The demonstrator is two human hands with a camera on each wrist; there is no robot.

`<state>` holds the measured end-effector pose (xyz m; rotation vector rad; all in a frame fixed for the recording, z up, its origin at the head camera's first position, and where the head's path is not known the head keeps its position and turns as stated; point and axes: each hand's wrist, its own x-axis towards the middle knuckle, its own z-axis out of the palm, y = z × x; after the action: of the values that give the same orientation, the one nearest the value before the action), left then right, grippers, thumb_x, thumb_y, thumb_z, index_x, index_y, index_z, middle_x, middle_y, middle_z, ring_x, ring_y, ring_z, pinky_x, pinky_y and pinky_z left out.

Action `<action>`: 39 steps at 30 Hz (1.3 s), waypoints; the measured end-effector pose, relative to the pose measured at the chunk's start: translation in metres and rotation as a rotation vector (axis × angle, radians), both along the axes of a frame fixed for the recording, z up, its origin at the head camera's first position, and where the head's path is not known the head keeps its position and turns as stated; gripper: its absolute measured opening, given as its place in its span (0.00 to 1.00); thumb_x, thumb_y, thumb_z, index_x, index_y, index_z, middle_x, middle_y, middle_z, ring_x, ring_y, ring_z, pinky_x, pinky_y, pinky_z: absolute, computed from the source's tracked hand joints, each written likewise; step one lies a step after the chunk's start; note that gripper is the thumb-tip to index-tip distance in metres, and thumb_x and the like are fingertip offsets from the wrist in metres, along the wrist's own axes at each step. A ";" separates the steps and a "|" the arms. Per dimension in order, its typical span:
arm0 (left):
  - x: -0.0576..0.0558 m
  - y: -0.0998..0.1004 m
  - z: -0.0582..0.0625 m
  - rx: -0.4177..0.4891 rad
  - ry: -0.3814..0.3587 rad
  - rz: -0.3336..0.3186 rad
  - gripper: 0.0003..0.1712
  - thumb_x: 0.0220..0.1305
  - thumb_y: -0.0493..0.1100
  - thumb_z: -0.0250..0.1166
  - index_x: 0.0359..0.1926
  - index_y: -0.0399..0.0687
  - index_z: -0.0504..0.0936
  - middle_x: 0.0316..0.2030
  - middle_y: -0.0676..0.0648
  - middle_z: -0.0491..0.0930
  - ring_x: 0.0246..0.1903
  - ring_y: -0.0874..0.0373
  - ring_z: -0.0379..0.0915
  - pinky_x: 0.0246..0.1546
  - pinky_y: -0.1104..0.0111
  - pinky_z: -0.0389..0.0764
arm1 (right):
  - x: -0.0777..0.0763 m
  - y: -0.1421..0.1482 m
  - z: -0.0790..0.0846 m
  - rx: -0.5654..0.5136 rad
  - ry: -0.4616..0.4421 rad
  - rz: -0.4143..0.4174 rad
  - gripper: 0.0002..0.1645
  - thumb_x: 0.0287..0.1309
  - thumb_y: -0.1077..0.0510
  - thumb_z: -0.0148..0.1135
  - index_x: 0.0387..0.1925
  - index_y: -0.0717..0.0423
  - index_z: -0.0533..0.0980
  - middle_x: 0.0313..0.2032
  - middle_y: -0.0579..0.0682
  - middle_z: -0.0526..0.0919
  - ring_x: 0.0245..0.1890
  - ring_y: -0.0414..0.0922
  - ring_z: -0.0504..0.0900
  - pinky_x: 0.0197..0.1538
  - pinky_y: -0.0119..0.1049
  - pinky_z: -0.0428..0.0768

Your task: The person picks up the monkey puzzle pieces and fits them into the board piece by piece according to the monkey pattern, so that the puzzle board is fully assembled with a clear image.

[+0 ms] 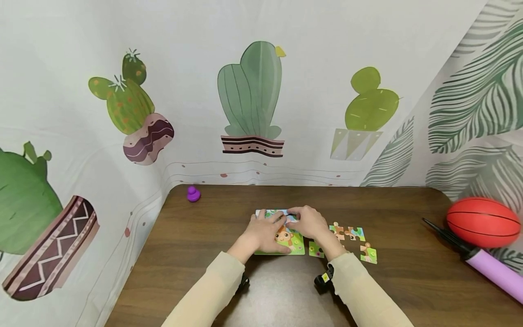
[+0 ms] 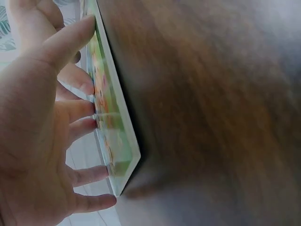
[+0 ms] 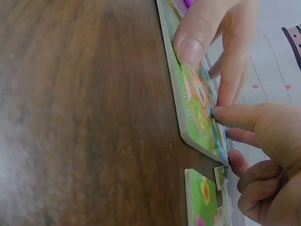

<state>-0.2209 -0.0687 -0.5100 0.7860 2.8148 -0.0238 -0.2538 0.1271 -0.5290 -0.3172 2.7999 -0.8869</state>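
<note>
A jigsaw puzzle (image 1: 297, 247) with a cartoon animal on green grass lies flat in a thin tray (image 2: 128, 136). Spread across its left side, my left hand (image 1: 263, 231) rests with fairly straight fingers; the thumb reaches the near edge. Over the upper right part, my right hand (image 1: 311, 222) has thumb and index finger down on the picture, apparently pinching a puzzle piece (image 1: 291, 218) that they mostly hide. Its other fingers are curled, as the right wrist view shows. Right of the tray lie several loose puzzle pieces (image 1: 369, 253), partly behind the right forearm.
A small purple toy (image 1: 193, 194) stands at the table's far left corner. On the right are a red ball (image 1: 483, 222) and a lilac tube with a black nozzle (image 1: 496, 272). A cactus-print cloth (image 1: 310, 113) hangs behind the brown table (image 1: 171, 281).
</note>
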 end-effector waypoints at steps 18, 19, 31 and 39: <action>0.000 -0.011 -0.006 0.027 -0.012 -0.051 0.54 0.61 0.83 0.55 0.82 0.70 0.55 0.82 0.59 0.48 0.77 0.40 0.48 0.68 0.39 0.62 | 0.008 0.021 0.006 -0.067 0.050 0.031 0.25 0.64 0.49 0.73 0.60 0.53 0.83 0.38 0.48 0.79 0.28 0.44 0.74 0.30 0.39 0.71; 0.000 -0.012 -0.007 0.037 -0.022 -0.049 0.54 0.61 0.83 0.55 0.83 0.71 0.54 0.82 0.58 0.47 0.77 0.41 0.47 0.68 0.39 0.62 | 0.010 0.025 0.006 -0.064 0.059 0.025 0.26 0.64 0.49 0.73 0.60 0.54 0.83 0.40 0.48 0.80 0.30 0.44 0.75 0.32 0.40 0.72; -0.001 -0.027 -0.006 0.094 -0.105 -0.025 0.57 0.58 0.80 0.63 0.83 0.72 0.52 0.83 0.53 0.44 0.80 0.45 0.41 0.75 0.44 0.53 | 0.027 0.054 0.005 0.056 0.063 -0.018 0.37 0.57 0.41 0.77 0.62 0.57 0.82 0.47 0.52 0.82 0.44 0.49 0.82 0.40 0.47 0.80; -0.004 -0.031 -0.013 0.158 -0.098 -0.039 0.61 0.55 0.80 0.65 0.83 0.69 0.51 0.83 0.52 0.43 0.80 0.47 0.40 0.76 0.48 0.52 | 0.028 0.062 0.005 0.053 0.072 -0.023 0.32 0.57 0.41 0.77 0.57 0.54 0.84 0.46 0.51 0.81 0.42 0.48 0.81 0.39 0.48 0.80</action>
<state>-0.2248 -0.0994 -0.5228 0.8510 2.7335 0.2280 -0.2262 0.1886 -0.5237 -0.3164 2.8928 -0.8205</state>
